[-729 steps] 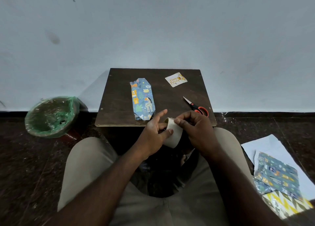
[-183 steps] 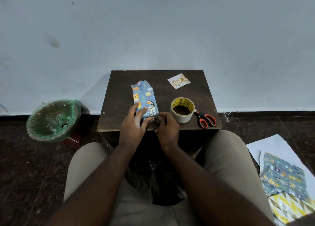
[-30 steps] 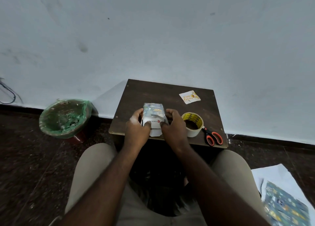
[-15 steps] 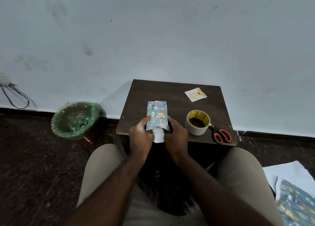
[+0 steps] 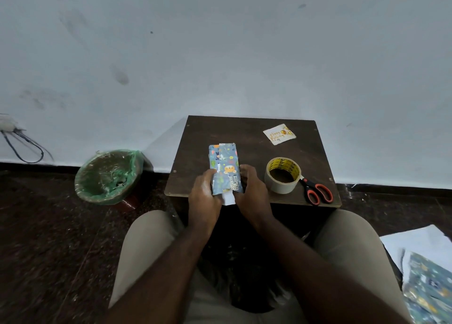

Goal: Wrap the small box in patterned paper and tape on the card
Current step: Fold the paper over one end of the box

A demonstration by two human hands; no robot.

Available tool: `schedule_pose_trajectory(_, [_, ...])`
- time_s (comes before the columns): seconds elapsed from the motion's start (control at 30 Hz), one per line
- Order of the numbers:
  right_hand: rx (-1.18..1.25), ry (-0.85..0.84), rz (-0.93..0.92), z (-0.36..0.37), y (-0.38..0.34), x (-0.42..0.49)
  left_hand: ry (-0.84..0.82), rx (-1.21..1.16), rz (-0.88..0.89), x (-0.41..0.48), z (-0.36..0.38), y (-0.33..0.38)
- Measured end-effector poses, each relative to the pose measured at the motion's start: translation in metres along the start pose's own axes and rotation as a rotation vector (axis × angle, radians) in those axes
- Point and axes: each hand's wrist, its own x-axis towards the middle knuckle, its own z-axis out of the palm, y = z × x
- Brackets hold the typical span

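Two hands hold a small box (image 5: 226, 174) at the near edge of the counter (image 5: 244, 133), the left hand (image 5: 204, 194) and the right hand (image 5: 252, 191) each with a grip curled round one long side of the parcel. The patterned paper (image 5: 223, 156), printed with cartoon animals, covers the top face. At the near end a white flap (image 5: 229, 199) pokes out between the hands, so that end appears unfinished. The birthday card (image 5: 279, 134) lies apart near the counter's far right corner, not yet taped on. The roll of tape (image 5: 282, 174) and orange-handled scissors (image 5: 316, 191) sit just beside the right hand. On the floor to the left, a bin (image 5: 107, 174) lined with a green bag holds pale scraps too small to identify.
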Motion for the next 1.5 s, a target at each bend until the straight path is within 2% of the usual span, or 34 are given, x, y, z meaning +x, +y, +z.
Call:
schedule_pose_trajectory(0.07, [-0.040, -0.037, -0.055, 0.001, 0.002, 0.003, -0.052, 0.059, 0.014, 0.001, 0.003, -0.005])
schedule_pose_trajectory(0.17, [-0.302, -0.156, -0.115, 0.001, 0.001, 0.008, -0.108, 0.144, 0.033, 0.005, 0.005, -0.011])
schedule_pose_trajectory(0.23, [-0.388, -0.206, -0.117, 0.001, 0.001, 0.010, -0.112, 0.152, 0.029, 0.007, 0.002, -0.005])
schedule_pose_trajectory(0.3, [-0.385, -0.188, -0.113, 0.003, 0.002, 0.010, -0.045, 0.141, 0.076, 0.008, 0.005, -0.005])
schedule_pose_trajectory(0.37, [-0.399, -0.166, -0.108, 0.006, 0.004, 0.010, -0.101, 0.104, 0.144, 0.011, 0.009, -0.011])
schedule_pose_trajectory(0.47, [-0.412, -0.135, -0.103, 0.009, 0.006, 0.012, -0.092, 0.138, 0.107, 0.011, 0.012, -0.018])
schedule_pose_trajectory(0.63, [-0.336, -0.053, -0.086, 0.015, 0.004, 0.013, -0.107, 0.069, 0.053, 0.005, 0.000, -0.001])
schedule_pose_trajectory(0.73, [-0.284, 0.001, -0.064, 0.020, 0.003, 0.010, -0.063, 0.100, 0.049, 0.004, 0.000, 0.000])
schedule_pose_trajectory(0.97, [-0.159, 0.068, -0.042, 0.020, 0.000, 0.005, -0.075, 0.122, 0.076, 0.002, 0.002, 0.001])
schedule_pose_trajectory(1.27, [-0.331, -0.066, -0.125, 0.011, 0.002, 0.007, -0.087, 0.134, 0.087, 0.000, 0.004, -0.004])
schedule_pose_trajectory(1.5, [-0.264, -0.023, -0.080, 0.012, -0.002, 0.009, -0.067, 0.076, 0.060, 0.001, 0.006, -0.007])
